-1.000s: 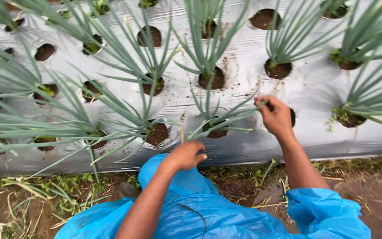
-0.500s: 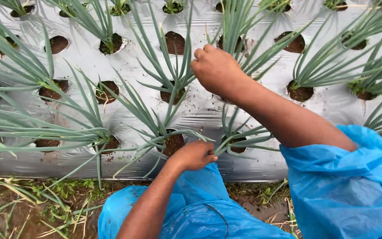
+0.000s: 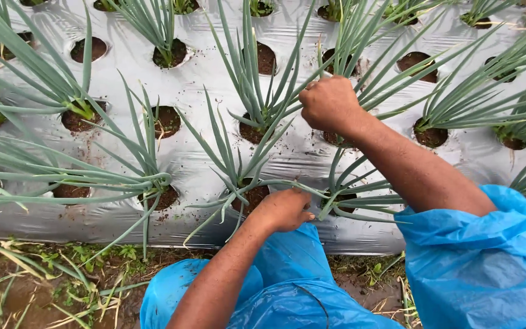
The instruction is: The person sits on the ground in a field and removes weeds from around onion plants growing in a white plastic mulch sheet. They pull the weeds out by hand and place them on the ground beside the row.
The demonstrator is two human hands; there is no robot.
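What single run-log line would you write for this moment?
left hand: fisted at bed edge | right hand: closed among onion leaves | mulch sheet: silver, holed

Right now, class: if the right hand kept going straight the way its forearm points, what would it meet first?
The right hand points up and left across the silver mulch film. Probably the leaves of the green onion plant beside its knuckles come first, though depth is hard to judge.

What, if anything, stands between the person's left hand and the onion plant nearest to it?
Nothing visible. The left hand rests at the edge of the plastic sheet, right beside the onion plant, whose bent leaves reach the knuckles. The right hand is further up the bed.
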